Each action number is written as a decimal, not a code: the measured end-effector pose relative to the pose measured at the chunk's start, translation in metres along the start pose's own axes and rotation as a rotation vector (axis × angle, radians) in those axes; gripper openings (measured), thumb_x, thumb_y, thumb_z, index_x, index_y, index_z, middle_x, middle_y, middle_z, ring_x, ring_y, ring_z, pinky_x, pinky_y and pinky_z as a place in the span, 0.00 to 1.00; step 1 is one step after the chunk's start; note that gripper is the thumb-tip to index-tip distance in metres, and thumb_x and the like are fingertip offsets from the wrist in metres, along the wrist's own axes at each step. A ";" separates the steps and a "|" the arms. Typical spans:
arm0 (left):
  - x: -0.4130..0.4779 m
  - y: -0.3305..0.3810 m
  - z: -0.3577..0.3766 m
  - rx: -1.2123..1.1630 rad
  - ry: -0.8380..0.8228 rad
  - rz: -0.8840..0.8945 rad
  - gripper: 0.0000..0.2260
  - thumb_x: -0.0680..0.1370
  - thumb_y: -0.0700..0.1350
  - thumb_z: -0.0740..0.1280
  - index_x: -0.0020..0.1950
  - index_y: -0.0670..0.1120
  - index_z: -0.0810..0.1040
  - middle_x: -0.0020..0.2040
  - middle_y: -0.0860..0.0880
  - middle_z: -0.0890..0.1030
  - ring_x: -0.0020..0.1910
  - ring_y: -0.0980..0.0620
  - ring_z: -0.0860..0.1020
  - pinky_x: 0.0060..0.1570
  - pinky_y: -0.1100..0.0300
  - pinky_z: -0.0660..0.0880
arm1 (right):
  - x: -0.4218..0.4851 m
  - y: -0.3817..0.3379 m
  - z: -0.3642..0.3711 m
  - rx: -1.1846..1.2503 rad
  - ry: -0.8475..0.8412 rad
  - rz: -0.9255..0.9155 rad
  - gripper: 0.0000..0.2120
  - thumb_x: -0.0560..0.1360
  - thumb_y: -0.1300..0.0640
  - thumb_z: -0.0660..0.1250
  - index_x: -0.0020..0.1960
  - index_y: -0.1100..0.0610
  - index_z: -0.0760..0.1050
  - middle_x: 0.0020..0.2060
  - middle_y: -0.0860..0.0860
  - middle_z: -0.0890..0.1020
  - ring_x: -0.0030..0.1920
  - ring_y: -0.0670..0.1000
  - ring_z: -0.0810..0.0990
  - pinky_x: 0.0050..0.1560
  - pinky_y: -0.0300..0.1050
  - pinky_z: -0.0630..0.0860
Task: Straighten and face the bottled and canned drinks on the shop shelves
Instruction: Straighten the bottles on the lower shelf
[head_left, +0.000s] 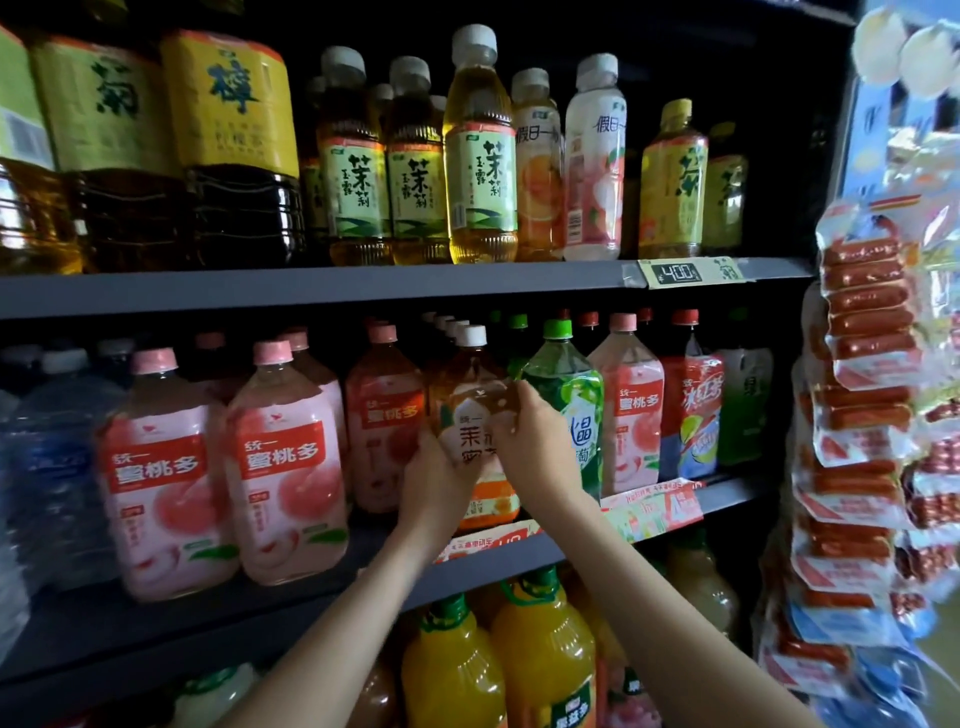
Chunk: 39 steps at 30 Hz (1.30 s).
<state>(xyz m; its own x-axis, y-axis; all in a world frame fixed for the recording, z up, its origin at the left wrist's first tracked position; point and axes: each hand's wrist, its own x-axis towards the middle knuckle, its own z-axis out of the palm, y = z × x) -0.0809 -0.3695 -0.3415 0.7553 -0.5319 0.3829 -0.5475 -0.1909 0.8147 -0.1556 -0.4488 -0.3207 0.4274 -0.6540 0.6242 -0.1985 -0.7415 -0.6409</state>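
A large amber tea bottle (474, 415) with a white cap and white-and-orange label stands on the middle shelf (519, 558). My left hand (441, 483) grips its lower left side. My right hand (535, 441) grips its right side at label height, fingers curled over the front. Pink peach drink bottles (283, 467) stand to the left, one (384, 421) set further back. A green grape drink bottle (569, 410) is just right of my right hand, partly hidden by it.
The top shelf (363, 283) carries small tea and juice bottles and big dark bottles at left. Orange juice bottles (540, 654) fill the shelf below. Water jugs (47, 467) stand at the far left. Hanging sausage packs (862, 395) crowd the right side.
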 end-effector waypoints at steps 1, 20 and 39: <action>0.000 0.001 0.004 0.001 -0.006 -0.001 0.30 0.73 0.51 0.71 0.69 0.43 0.62 0.59 0.44 0.79 0.55 0.46 0.79 0.38 0.64 0.70 | -0.001 0.004 -0.005 0.023 0.054 -0.013 0.16 0.77 0.61 0.61 0.64 0.59 0.70 0.53 0.54 0.80 0.53 0.55 0.79 0.49 0.53 0.78; -0.010 0.012 0.052 0.125 0.237 0.109 0.60 0.60 0.63 0.77 0.76 0.44 0.41 0.74 0.37 0.53 0.73 0.38 0.55 0.68 0.39 0.60 | 0.009 0.064 -0.030 0.211 0.142 0.116 0.23 0.69 0.52 0.75 0.51 0.56 0.62 0.41 0.47 0.71 0.39 0.45 0.71 0.33 0.32 0.66; -0.002 0.046 0.066 0.739 0.151 0.360 0.46 0.71 0.60 0.70 0.78 0.50 0.44 0.77 0.46 0.37 0.73 0.41 0.32 0.56 0.43 0.18 | 0.074 0.072 -0.109 0.103 0.317 0.100 0.14 0.77 0.50 0.64 0.54 0.60 0.73 0.50 0.54 0.76 0.49 0.52 0.73 0.46 0.43 0.65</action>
<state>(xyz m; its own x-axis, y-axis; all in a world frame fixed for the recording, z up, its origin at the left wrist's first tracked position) -0.1318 -0.4313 -0.3331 0.5004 -0.5580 0.6620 -0.8203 -0.5501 0.1564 -0.2345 -0.5673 -0.2717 0.1118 -0.7487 0.6534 -0.1282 -0.6629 -0.7376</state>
